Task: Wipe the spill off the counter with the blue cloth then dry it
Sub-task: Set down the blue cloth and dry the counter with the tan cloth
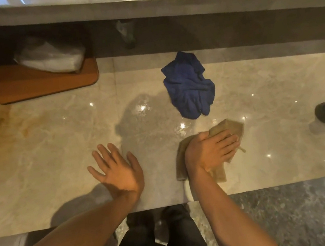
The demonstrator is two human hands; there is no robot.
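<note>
**On the table: drying cloth under the right hand, blue cloth set aside**

Near the front edge of the marble table (pixel 36 162), the right hand (pixel 210 151) lies flat on a tan cloth (pixel 232 128), its fingers (pixel 226 140) held close together and pressing the fabric down rather than pinching it. The left hand (pixel 116 169) rests open on the bare surface to the left, fingers spread, holding nothing.

The blue cloth (pixel 188 85) lies crumpled farther back on the table, just beyond the right hand and a little to its left, apart from both hands. Its long axis runs roughly front to back, with the narrower end pointing away from the person toward the rear ledge. The right hand is plainly the nearer one to it.

Between the two hands and short of the blue cloth, a wet sheen (pixel 144 108) with small glints shows on the stone. Judging by this, wiping looks finished and drying is the step in hand; the damp patch sits up and to the left of the tan cloth, so the next sweep would likely run that way.

A wooden board (pixel 44 85) sits at the back left.
</note>
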